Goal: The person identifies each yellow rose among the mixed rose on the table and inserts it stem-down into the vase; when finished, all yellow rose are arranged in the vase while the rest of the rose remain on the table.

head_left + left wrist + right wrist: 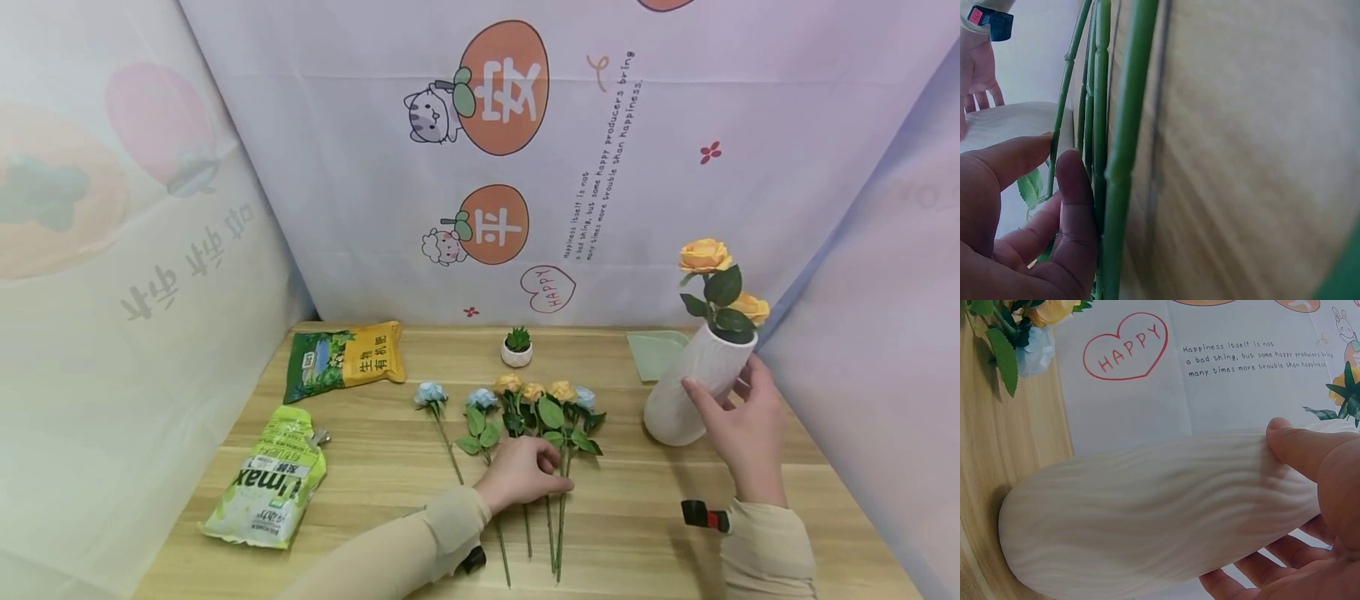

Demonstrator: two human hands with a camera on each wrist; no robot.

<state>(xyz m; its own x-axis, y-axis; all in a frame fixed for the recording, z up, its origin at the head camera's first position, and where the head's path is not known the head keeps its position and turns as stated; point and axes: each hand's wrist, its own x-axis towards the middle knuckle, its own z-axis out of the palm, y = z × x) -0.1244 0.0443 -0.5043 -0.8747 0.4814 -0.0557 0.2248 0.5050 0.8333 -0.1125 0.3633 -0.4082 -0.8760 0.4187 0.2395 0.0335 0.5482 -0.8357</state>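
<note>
Vase (690,396): leaning at the right of the frame, being gripped near the mouth by the right hand (750,429); possibly toppling through a slack grip (seemingly balancing on its edge). Pinching one stem (1064,87) with the left hand (521,471), perhaps snagging neighbouring stems (1102,75). On the vase, showing white wavy ridges below two yellow flowers (705,256).

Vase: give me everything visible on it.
The vase is white and tall, with a rounded lower edge and wavy ridges running along its sides. It looks like matte ceramic, though that can't be confirmed. It stands tilted on the right side of the table, top leaning right in the head view, its base seemingly touching the wood. Two leafy yellow roses poke out of its mouth. The right grip holds it near the top. Its inside is hidden.
</note>
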